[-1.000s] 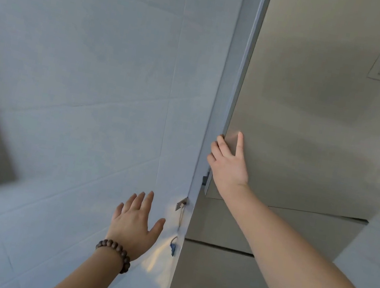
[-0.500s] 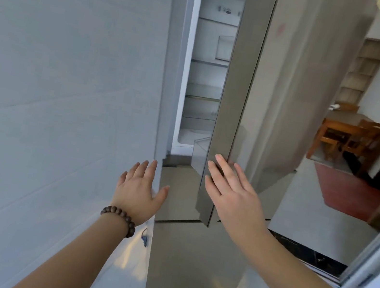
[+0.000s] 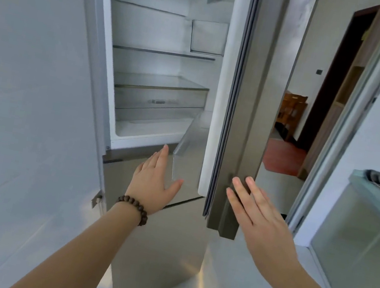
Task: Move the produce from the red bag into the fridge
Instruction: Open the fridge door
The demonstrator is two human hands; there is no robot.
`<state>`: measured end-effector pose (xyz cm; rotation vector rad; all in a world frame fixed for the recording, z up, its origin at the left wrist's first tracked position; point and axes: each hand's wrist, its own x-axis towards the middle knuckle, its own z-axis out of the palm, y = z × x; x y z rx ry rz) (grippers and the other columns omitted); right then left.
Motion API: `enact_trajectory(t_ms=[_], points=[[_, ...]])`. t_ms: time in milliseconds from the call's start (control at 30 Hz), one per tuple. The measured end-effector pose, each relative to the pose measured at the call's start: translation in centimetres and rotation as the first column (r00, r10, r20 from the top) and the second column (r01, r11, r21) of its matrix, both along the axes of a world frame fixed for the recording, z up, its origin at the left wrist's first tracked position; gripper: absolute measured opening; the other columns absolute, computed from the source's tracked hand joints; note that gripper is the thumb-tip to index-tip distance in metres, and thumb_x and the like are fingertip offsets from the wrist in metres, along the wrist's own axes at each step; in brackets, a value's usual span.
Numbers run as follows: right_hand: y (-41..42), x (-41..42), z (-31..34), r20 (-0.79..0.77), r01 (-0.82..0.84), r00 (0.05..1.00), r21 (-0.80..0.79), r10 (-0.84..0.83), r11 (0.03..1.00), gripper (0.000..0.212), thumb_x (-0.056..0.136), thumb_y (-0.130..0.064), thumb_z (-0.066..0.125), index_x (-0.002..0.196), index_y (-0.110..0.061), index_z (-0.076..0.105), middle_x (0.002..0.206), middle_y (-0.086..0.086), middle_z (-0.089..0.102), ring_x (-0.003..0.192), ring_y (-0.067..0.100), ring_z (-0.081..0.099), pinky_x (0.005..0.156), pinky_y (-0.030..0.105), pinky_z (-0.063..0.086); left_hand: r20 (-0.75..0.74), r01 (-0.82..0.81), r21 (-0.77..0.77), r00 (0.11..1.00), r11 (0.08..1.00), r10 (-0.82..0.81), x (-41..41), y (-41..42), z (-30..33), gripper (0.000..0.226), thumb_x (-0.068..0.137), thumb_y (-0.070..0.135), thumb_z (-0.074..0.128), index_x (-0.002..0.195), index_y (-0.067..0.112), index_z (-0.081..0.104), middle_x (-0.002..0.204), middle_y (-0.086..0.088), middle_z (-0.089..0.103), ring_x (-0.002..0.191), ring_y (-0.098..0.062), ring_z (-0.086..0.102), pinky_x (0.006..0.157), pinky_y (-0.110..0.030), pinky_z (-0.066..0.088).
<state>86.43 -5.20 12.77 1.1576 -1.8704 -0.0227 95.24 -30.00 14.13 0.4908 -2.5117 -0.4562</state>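
The fridge (image 3: 140, 130) stands open in front of me, with bare white shelves and a clear drawer inside. Its steel upper door (image 3: 249, 103) is swung out to the right, edge-on to me. My right hand (image 3: 258, 211) is flat and open just right of the door's lower edge, fingertips close to it. My left hand (image 3: 154, 183), with a bead bracelet on the wrist, is open below the fridge compartment, in front of the lower drawer fronts. Neither the red bag nor any produce is in view.
A grey tiled wall (image 3: 21, 88) runs along the left of the fridge. A sliding glass door frame (image 3: 330, 148) and a glass-fronted cabinet (image 3: 365, 238) stand at the right. Beyond are a red rug (image 3: 283, 157) and wooden chairs (image 3: 290, 113).
The fridge door has swung from shut to wide open, showing the shelves. My right hand has come off the door edge and both hands have shifted right.
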Motion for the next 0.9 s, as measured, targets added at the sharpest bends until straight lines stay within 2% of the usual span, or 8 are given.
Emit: enact_trajectory(t_ms=[100, 200, 300, 400, 500, 633, 800, 900], points=[[2.8, -0.5, -0.8, 0.058, 0.099, 0.994, -0.042, -0.096, 0.994, 0.063, 0.090, 0.006, -0.003, 0.146, -0.006, 0.023, 0.155, 0.008, 0.019, 0.143, 0.026, 0.015, 0.115, 0.041, 0.013, -0.019, 0.118, -0.004, 0.993, 0.993, -0.118, -2.0, 2.3, -0.1, 0.086, 0.089, 0.052, 0.047, 0.149, 0.018, -0.003, 0.158, -0.001, 0.009, 0.144, -0.015, 0.010, 0.116, -0.035, 0.012], [5.2, -1.6, -1.6, 0.138, 0.184, 0.975, -0.082, -0.171, 0.980, 0.068, 0.082, 0.011, 0.016, 0.147, -0.007, 0.016, 0.156, 0.008, 0.010, 0.144, 0.025, 0.009, 0.115, 0.039, 0.009, -0.052, 0.219, -0.004, 0.974, 0.976, -0.219, -3.8, 4.9, -0.5, 0.084, 0.088, 0.048, 0.050, 0.149, 0.016, 0.002, 0.158, -0.001, 0.010, 0.144, -0.014, 0.010, 0.114, -0.028, 0.008], [7.1, -2.9, -2.0, 0.262, 0.262, 0.940, -0.148, -0.217, 0.954, 0.070, 0.078, 0.011, 0.027, 0.146, -0.006, 0.021, 0.156, 0.008, 0.011, 0.144, 0.024, 0.008, 0.116, 0.040, 0.015, -0.118, 0.282, -0.038, 0.951, 0.959, -0.285, -5.4, 7.3, -0.9, 0.075, 0.089, 0.039, 0.053, 0.148, 0.015, 0.015, 0.157, -0.001, 0.016, 0.143, -0.010, 0.011, 0.115, -0.028, 0.010], [8.9, -4.6, -2.4, 0.425, 0.359, 0.867, -0.173, -0.260, 0.917, 0.084, 0.075, 0.014, 0.048, 0.147, -0.007, 0.013, 0.157, 0.007, 0.002, 0.145, 0.024, 0.005, 0.116, 0.040, 0.020, -0.138, 0.323, -0.115, 0.931, 0.939, -0.337, -7.1, 9.7, -1.3, 0.069, 0.088, 0.035, 0.054, 0.147, 0.015, 0.023, 0.155, -0.003, 0.020, 0.143, -0.013, 0.013, 0.117, -0.033, 0.013], [10.6, -6.7, -2.5, 0.551, 0.427, 0.789, -0.171, -0.273, 0.888, 0.082, 0.081, 0.008, 0.049, 0.147, -0.009, 0.002, 0.156, 0.002, -0.014, 0.145, 0.019, -0.007, 0.117, 0.034, 0.012, -0.143, 0.365, -0.170, 0.910, 0.916, -0.389, -9.2, 12.2, -1.5, 0.067, 0.087, 0.032, 0.054, 0.146, 0.015, 0.026, 0.155, -0.004, 0.019, 0.144, -0.015, 0.012, 0.117, -0.037, 0.014], [12.4, -10.0, -1.7, 0.654, 0.495, 0.704, -0.174, -0.275, 0.852, 0.073, 0.086, 0.004, 0.042, 0.147, -0.005, 0.004, 0.152, -0.001, -0.025, 0.142, 0.013, -0.018, 0.119, 0.032, 0.007, -0.107, 0.422, -0.181, 0.889, 0.888, -0.445, -12.4, 15.5, -1.6, 0.069, 0.089, 0.034, 0.050, 0.148, 0.017, 0.019, 0.157, 0.001, 0.015, 0.144, -0.009, 0.004, 0.118, -0.036, 0.006], [13.9, -13.7, 0.2, 0.819, 0.562, 0.556, -0.245, -0.142, 0.790, 0.070, 0.088, 0.000, 0.043, 0.148, -0.006, 0.006, 0.157, 0.006, -0.015, 0.146, 0.021, 0.000, 0.116, 0.031, 0.021, -0.104, 0.445, -0.194, 0.877, 0.874, -0.470, -16.2, 19.3, -1.1, 0.065, 0.089, 0.034, 0.048, 0.147, 0.019, 0.024, 0.155, 0.001, 0.021, 0.144, -0.012, 0.010, 0.117, -0.033, 0.005], [14.6, -16.2, 1.4, 0.922, 0.617, 0.387, -0.258, -0.001, 0.743, 0.075, 0.087, 0.002, 0.043, 0.149, -0.010, 0.001, 0.157, -0.002, -0.015, 0.129, 0.027, 0.042, 0.087, 0.026, 0.043, -0.086, 0.439, -0.203, 0.882, 0.875, -0.463, -18.6, 21.4, -0.7, 0.065, 0.088, 0.035, 0.046, 0.147, 0.020, 0.025, 0.154, 0.001, 0.024, 0.143, -0.014, 0.013, 0.116, -0.034, 0.010]])
